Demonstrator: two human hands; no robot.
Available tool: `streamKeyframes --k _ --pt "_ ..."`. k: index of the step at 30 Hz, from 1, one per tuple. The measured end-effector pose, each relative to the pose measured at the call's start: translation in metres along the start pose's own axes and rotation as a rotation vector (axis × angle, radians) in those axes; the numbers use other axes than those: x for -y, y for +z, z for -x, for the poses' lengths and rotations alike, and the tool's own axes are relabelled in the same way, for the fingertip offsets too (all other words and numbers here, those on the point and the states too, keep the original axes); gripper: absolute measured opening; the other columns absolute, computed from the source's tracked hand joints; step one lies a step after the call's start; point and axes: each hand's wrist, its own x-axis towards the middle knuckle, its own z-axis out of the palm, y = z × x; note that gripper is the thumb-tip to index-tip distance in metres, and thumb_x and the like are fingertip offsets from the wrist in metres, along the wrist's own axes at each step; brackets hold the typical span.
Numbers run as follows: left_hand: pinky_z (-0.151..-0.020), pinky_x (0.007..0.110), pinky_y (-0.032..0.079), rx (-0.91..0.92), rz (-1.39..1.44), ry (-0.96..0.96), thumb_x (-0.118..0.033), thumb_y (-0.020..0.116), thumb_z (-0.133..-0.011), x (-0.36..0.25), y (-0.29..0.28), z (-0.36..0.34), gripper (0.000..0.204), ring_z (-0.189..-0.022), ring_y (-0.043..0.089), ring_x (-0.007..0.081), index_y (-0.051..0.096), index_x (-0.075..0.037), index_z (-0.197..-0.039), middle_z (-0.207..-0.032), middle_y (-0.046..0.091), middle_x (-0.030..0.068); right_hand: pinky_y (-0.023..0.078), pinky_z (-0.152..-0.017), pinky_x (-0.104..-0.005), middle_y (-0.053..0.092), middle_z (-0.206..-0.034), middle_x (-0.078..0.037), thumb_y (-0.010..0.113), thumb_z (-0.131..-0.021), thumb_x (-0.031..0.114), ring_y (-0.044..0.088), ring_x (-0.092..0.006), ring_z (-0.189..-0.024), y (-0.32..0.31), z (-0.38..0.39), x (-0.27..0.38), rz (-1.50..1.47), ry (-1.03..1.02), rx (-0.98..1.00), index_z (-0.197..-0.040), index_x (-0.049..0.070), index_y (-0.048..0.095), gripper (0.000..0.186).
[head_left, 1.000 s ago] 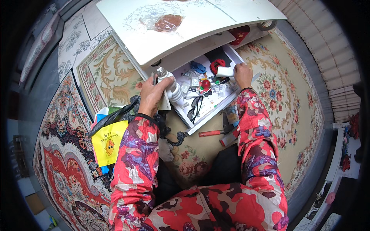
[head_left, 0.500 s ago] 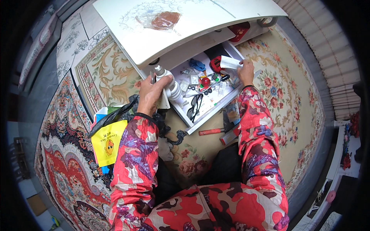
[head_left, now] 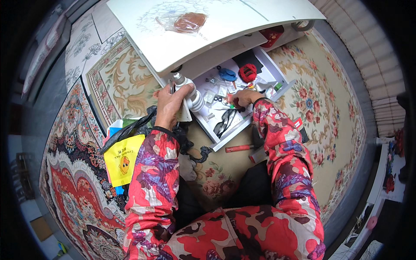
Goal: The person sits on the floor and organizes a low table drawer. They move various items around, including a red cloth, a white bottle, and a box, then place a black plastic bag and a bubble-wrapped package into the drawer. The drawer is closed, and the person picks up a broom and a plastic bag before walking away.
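My left hand point(head_left: 170, 104) is closed around white light bulbs, with a screw-base bulb point(head_left: 195, 100) showing beside the thumb at the drawer's left side. A flat pale piece under that palm is mostly hidden. My right hand point(head_left: 244, 99) reaches down into the open white drawer point(head_left: 234, 138), its fingers bent together among small loose items. Whatever is between those fingertips is hidden. Around it lie a red round item point(head_left: 248, 73), a blue item point(head_left: 227, 74), a green piece point(head_left: 277, 86) and black-framed glasses point(head_left: 223, 123).
Above the drawer is a white tabletop point(head_left: 242, 17) bearing a brown item in clear wrap point(head_left: 190, 22). A yellow bag point(head_left: 124, 160) and black plastic bag point(head_left: 187, 141) sit at left. A red-handled tool point(head_left: 239, 148) lies on the floral carpet point(head_left: 216, 177).
My right hand has moved left from the drawer's right rim down into its contents. The white piece it held is out of its grasp. My left hand stays on the bulbs.
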Motion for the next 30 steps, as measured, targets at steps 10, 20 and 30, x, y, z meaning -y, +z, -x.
streamKeyframes --k 10,20,30 --pt "-0.073 0.025 0.046 -0.005 -0.002 -0.004 -0.019 0.070 -0.075 0.000 0.000 0.002 0.029 -0.078 0.060 0.0114 0.064 0.000 -0.097 -0.089 0.065 0.0046 0.048 -0.089 -0.0429 0.052 -0.120 -0.020 0.056 -0.078 0.012 0.055 -0.0392 -0.104 -0.009 -0.017 0.006 0.014 0.001 -0.635 -0.128 0.016 0.051 0.050" --pt "-0.073 0.026 0.046 -0.047 -0.078 0.068 -0.021 0.070 -0.073 0.006 -0.015 -0.002 0.028 -0.077 0.059 0.0119 0.066 0.001 -0.090 -0.085 0.064 0.0049 0.026 -0.092 -0.0744 0.018 -0.149 -0.017 0.069 -0.070 0.050 0.019 -0.0522 -0.131 -0.011 -0.059 0.060 -0.059 0.070 -0.501 -0.137 0.038 0.036 0.076" --pt "-0.074 0.026 0.047 -0.025 -0.025 0.007 -0.021 0.071 -0.075 0.006 -0.013 -0.003 0.032 -0.079 0.061 0.0119 0.064 0.001 -0.098 -0.088 0.066 0.0055 0.042 -0.096 -0.0362 0.058 -0.122 -0.012 0.071 -0.075 0.034 0.055 -0.0313 -0.110 -0.003 0.008 0.027 0.125 -0.178 0.148 -0.118 0.023 0.064 0.045"
